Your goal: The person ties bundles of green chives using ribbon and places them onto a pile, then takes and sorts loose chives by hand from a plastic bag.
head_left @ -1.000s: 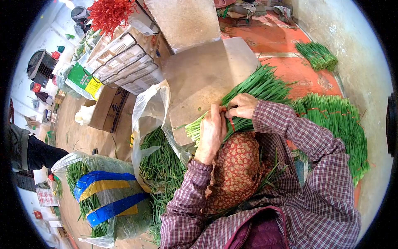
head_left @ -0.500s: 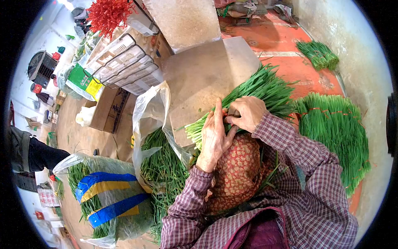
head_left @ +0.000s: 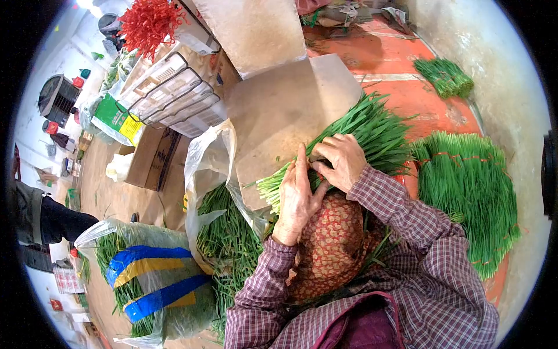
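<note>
A bunch of green chives (head_left: 372, 125) lies across my lap, pale cut ends to the left and leaf tips to the upper right. My left hand (head_left: 296, 200) is closed round the bunch near its pale ends, index finger stretched along it. Against the top of the bunch, just right of the left hand, my right hand (head_left: 342, 160) is bent in a pinch. A bit of a red tie shows at its fingertips; most of it is hidden. Beneath both hands is a red flowered cloth (head_left: 328, 250) over my lap.
Tied chive bundles (head_left: 465, 192) stand at the right by the wall, with a smaller bundle (head_left: 444, 77) behind. Left are an open plastic bag (head_left: 197, 157) of loose chives and a blue-and-yellow striped bag (head_left: 157, 279). Red ties (head_left: 151, 26) hang above a wire rack (head_left: 174, 93). A person's leg (head_left: 64, 220) shows far left.
My right hand has shifted slightly left and its fingers have curled further over the bunch. The left hand stays on the bunch, its index finger slightly lower.
</note>
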{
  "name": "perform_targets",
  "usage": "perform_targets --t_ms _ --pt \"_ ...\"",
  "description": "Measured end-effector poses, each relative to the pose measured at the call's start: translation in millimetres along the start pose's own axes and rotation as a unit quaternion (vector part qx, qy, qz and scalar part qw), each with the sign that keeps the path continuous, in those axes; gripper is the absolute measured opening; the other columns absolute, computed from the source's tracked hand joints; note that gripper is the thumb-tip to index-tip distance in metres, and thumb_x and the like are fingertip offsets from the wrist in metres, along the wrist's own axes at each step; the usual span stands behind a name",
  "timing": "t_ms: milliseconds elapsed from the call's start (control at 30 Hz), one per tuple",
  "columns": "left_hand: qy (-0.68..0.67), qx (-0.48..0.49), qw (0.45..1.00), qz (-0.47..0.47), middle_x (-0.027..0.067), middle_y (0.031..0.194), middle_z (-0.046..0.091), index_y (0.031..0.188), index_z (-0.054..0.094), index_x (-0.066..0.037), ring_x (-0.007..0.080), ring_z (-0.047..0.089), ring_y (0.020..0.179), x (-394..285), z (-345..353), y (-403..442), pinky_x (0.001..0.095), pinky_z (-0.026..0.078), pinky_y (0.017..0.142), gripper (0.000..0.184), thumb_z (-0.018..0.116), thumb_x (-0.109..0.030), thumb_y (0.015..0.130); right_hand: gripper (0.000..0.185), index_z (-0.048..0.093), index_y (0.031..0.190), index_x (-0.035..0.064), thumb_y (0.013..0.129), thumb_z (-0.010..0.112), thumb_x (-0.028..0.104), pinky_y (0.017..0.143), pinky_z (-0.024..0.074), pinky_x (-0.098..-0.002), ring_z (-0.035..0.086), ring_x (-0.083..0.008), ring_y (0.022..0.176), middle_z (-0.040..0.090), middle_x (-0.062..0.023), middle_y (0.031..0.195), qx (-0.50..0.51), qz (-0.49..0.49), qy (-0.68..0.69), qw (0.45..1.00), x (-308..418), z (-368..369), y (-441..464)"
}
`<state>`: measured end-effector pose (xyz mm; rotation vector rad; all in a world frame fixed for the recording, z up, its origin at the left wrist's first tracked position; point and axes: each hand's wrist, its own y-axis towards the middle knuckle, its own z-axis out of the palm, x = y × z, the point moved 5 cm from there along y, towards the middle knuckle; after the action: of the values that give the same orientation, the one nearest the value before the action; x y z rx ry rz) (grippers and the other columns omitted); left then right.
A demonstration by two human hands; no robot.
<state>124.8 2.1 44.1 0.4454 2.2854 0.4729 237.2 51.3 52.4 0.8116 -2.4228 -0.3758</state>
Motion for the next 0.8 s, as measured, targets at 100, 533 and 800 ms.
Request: perform_targets --t_ms 100,533,800 --pt "-0.003 -0.010 1.000 0.003 0.0248 0.098 0.060 0.136 0.021 0.013 0.0388 0.058 0.093 0.7 -0.2 0.0 0.0428 0.045 0.088 0.088 0.072 -0.008 0.068 0.016 0.057 0.086 0.0103 0.075 0.065 0.019 0.081 0.0379 -0.0399 0.054 -0.0250 0.084 0.057 -0.0038 0.081 -0.032 -0.024 0.018 0.999 7.9 -4.4 -4.6" --pt "0.222 0.094 0.970 -0.023 0.0237 0.128 0.046 0.137 0.015 0.011 0.0323 0.047 0.119 15.8 -4.7 32.6 0.0533 0.032 0.101 0.128 0.084 -0.051 0.049 0.022 0.057 0.089 0.0076 0.086 0.055 0.029 0.089 0.0367 -0.0428 0.056 -0.0252 0.081 0.058 -0.0087 0.078 -0.179 0.000 0.178 0.968 -10.5 10.3 30.7" --pt "0.095 0.093 0.991 0.022 0.0137 0.074 0.064 0.107 0.054 -0.008 0.0315 0.064 0.072 89.3 9.4 42.6 0.0392 0.051 0.067 0.052 0.075 -0.022 0.062 0.014 0.052 0.078 0.0109 0.086 0.055 0.022 0.084 0.0381 -0.0392 0.050 -0.0225 0.073 0.051 -0.0040 0.071 -0.234 -0.101 0.105 0.961 30.6 -17.3 6.5"
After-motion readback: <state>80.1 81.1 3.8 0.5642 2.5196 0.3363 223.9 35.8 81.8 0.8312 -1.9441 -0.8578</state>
